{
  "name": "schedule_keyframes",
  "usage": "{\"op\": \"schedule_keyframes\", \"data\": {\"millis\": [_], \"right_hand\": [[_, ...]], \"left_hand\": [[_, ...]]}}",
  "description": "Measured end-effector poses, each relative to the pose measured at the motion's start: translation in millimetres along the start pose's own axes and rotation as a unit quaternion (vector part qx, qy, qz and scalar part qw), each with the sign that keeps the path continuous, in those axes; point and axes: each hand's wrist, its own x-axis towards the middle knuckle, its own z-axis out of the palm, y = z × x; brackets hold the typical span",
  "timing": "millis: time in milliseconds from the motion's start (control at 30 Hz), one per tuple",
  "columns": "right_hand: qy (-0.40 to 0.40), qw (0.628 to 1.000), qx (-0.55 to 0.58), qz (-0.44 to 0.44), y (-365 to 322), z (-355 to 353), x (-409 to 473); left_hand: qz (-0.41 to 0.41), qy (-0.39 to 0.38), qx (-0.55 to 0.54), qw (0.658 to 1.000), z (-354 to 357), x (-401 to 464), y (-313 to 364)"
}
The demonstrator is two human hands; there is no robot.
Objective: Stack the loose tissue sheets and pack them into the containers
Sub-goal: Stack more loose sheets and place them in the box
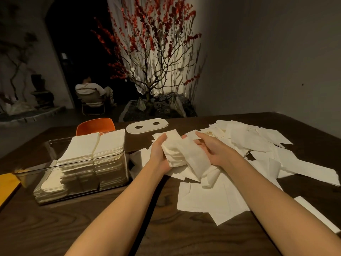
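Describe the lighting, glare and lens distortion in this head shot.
Head view: dim, warm room light; the brightest patch is the lit wall behind the red-blossom tree, and the doorway beside it is near black. The clear container shows faint reflections on its walls. The wide angle bows the table edges and stretches the forearms. The tissue stack between left hand and right hand looks sharp.
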Motion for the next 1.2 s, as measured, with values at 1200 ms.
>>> {"op": "schedule_keyframes", "data": {"millis": [1200], "right_hand": [[-0.001,0.985,-0.106,-0.136,3,0,5]], "left_hand": [[0.038,-0.008,0.035,0.999,-5,7,2]]}}
